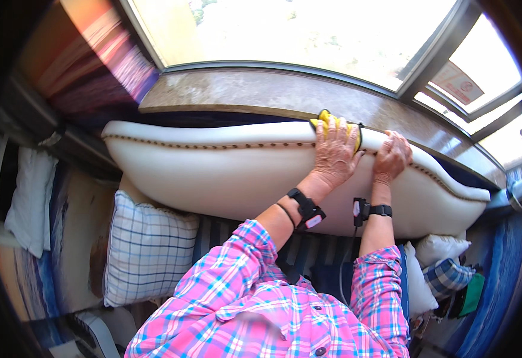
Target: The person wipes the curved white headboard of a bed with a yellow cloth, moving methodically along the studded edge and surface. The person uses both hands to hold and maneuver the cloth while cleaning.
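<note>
A cream upholstered headboard (213, 173) with a line of brass studs runs across the middle of the view, below a window. My left hand (334, 154) lies flat on its top edge, pressing a yellow cloth (326, 120) against it. My right hand (391, 157) rests beside it to the right, its fingers curled on the top of the headboard with nothing in them. Both wrists carry black bands with small devices. My sleeves are pink plaid.
A stone window sill (261, 89) runs behind the headboard under the window frame (434, 56). A blue-checked pillow (147, 250) leans at the lower left, a white pillow (31, 197) farther left. More pillows (446, 262) lie at the lower right.
</note>
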A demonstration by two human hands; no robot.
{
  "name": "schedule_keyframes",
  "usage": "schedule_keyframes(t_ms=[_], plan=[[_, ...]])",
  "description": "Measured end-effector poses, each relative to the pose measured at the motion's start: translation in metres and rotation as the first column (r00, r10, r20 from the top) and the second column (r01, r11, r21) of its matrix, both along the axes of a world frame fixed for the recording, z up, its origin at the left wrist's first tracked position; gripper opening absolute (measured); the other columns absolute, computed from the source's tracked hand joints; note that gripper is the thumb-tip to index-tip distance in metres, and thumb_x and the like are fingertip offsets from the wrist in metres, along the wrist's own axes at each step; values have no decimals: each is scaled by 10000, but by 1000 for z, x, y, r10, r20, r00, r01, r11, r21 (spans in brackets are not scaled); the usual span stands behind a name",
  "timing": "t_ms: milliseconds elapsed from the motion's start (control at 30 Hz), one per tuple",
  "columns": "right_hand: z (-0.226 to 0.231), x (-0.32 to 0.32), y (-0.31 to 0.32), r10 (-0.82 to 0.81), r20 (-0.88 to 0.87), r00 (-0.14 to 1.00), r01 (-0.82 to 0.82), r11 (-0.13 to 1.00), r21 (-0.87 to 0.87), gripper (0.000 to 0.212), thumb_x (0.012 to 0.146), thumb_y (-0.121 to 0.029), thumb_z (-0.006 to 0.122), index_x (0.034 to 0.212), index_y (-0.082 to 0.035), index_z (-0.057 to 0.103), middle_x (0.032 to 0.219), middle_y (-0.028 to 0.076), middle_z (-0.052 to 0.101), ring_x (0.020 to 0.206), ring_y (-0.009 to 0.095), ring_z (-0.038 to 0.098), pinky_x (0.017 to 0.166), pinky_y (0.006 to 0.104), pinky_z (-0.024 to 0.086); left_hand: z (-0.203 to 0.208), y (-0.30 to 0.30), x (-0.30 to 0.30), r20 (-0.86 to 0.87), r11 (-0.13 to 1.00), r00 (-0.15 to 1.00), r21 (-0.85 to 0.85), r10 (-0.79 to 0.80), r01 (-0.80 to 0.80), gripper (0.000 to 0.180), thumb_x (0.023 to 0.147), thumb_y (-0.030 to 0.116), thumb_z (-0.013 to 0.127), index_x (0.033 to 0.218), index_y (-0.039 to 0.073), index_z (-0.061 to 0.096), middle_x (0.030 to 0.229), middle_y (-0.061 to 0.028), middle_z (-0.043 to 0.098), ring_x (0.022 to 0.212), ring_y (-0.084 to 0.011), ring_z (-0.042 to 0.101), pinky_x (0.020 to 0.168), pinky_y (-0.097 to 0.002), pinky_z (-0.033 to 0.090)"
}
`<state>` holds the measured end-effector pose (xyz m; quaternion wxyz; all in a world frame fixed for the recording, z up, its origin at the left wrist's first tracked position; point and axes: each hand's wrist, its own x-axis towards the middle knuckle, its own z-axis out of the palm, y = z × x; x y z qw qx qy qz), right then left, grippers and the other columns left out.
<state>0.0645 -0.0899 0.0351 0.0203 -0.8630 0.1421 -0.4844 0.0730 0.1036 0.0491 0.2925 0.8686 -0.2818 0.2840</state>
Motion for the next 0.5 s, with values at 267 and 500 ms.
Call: schedule_keyframes(t_ms=[267, 500], plan=[[2, -3, 4, 7, 1, 1000, -7, 1000, 13, 356, 1092, -263, 475, 1096, -128, 805, 1209, 54, 778, 1258, 274, 652, 1179, 439, 401, -37, 93, 21, 65, 984, 982, -28, 180, -178, 584, 943, 450, 752, 1449, 171, 667, 1486, -250, 555, 1428, -470, 489, 1250, -651, 281], [0, -2, 1, 37, 11, 999, -38, 998, 46, 365, 1102, -267, 470, 1109, -132, 809, 1230, 48, 777, 1274, 267, 643, 1185, 441, 386, -80, 255, 60, -159, 845, 833, 19, 530, -534, 581, 1039, 540, 631, 1461, 141, 618, 1503, -133, 586, 1510, -360, 443, 1301, -630, 198]])
